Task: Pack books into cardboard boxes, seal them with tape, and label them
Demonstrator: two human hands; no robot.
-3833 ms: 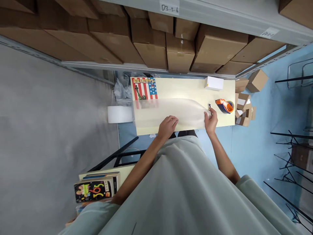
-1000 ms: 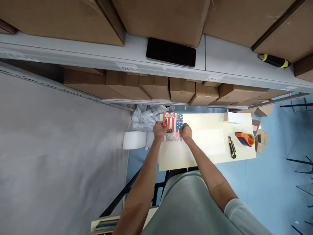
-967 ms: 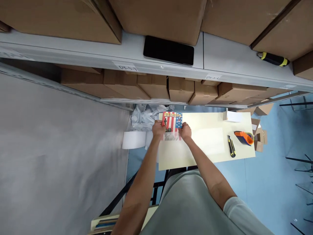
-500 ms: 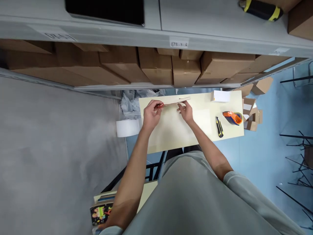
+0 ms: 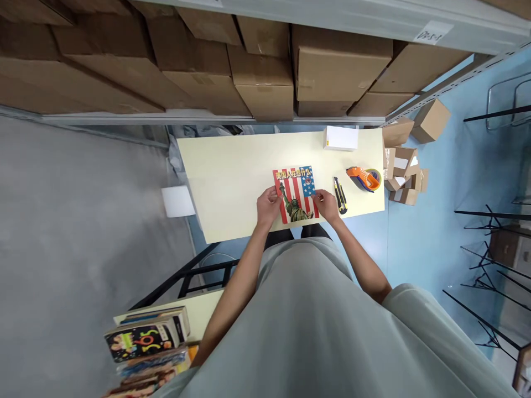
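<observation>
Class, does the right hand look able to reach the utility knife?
Probably yes: the utility knife lies beside the right hand with nothing visible between them, though that hand holds the book.

Book (image 5: 296, 190) I hold: red and white stripes, a blue corner with white stars, pale yellow title characters, a greenish printed statue (image 5: 295, 211).
My shirt (image 5: 315, 320): plain, pale grey-green.
Tabletop (image 5: 232, 182) before me: plain pale cream.
Knife (image 5: 340, 194): black with yellow.
Tape dispenser (image 5: 360, 178): bright orange with dark blue.
Small box (image 5: 341, 139): mostly white.
Cartons (image 5: 263, 94) I face: plain brown.
Shelf beam (image 5: 332, 19): light grey, with a white label (image 5: 433, 32).
Floor (image 5: 415, 249) to my right: light blue.
</observation>
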